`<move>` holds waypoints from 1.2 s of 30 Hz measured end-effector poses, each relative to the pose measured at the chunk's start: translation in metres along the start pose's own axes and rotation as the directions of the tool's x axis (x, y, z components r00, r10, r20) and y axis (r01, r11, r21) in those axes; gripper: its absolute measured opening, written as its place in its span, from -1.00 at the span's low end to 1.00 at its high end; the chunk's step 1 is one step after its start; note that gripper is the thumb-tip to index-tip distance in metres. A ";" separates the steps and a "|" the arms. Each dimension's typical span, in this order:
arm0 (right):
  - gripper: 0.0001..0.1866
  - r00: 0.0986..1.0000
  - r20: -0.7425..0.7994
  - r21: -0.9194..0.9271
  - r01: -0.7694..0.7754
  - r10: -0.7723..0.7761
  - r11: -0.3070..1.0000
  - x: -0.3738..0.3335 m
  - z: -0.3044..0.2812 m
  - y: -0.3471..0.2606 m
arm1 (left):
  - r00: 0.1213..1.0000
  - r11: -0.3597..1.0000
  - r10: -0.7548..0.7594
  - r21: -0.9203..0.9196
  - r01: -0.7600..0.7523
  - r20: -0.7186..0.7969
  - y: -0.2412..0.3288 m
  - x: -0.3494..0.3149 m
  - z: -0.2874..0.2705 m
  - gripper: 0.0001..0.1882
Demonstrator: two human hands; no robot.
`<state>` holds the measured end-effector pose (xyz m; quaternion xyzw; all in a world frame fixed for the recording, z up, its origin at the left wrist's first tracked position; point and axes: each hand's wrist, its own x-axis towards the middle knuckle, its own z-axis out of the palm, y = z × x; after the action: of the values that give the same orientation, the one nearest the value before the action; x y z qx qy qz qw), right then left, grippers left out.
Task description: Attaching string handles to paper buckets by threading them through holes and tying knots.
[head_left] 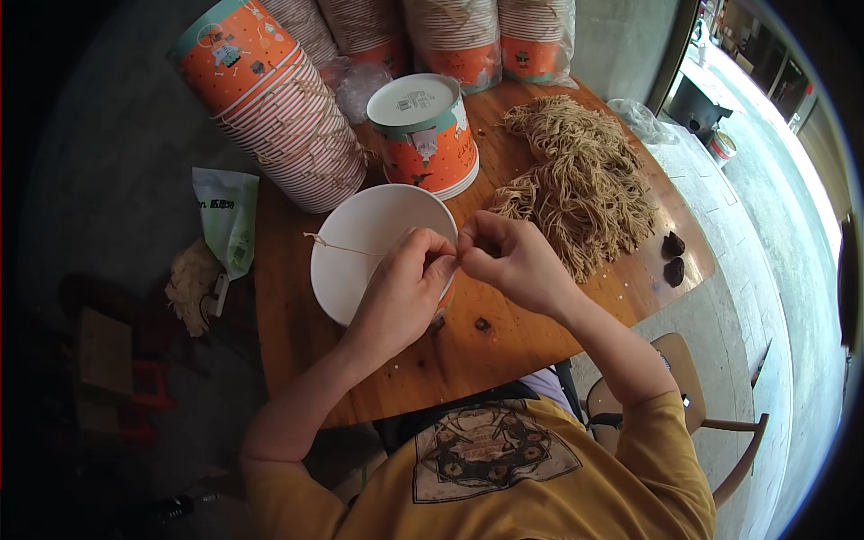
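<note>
A white-lined paper bucket lies tipped on the wooden table in front of me, its open mouth facing up toward me. At the right side of its rim, my left hand is closed in a pinch. A thin tan string runs out from under that hand, its knotted-looking end reaching across the bucket's mouth. Close against the left fingertips, my right hand is pinched shut too; what lies between its fingers is too small to make out. A heap of tan strings sits beyond my right hand.
Behind the bucket stands an upturned orange printed bucket. A tall stack of nested buckets leans at the left; bagged stacks line the back. Two dark lumps rest near the table's right edge. A chair stands at right.
</note>
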<state>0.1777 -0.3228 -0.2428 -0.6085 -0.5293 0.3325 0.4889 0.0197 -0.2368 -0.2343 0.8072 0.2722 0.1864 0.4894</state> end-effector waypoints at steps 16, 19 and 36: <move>-0.82 0.779 -0.126 -0.495 0.487 -0.615 0.719 -0.010 0.009 0.016 | 0.995 0.970 -0.076 -0.226 0.088 0.059 -0.002 0.004 -0.004 -0.82; -0.81 0.678 -0.086 -0.653 0.516 -0.730 0.555 -0.008 0.011 0.016 | 0.999 0.983 -0.037 -0.178 0.043 0.040 -0.005 0.004 -0.003 -0.82; -0.87 0.980 -0.120 0.276 0.186 -0.158 0.943 -0.017 0.016 0.027 | 0.997 0.975 -0.053 -0.211 0.063 0.052 0.002 0.000 -0.008 -0.84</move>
<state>0.1683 -0.3343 -0.2754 -0.4981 -0.5026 0.3320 0.6237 0.0160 -0.2321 -0.2288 0.7459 0.2630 0.1816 0.5844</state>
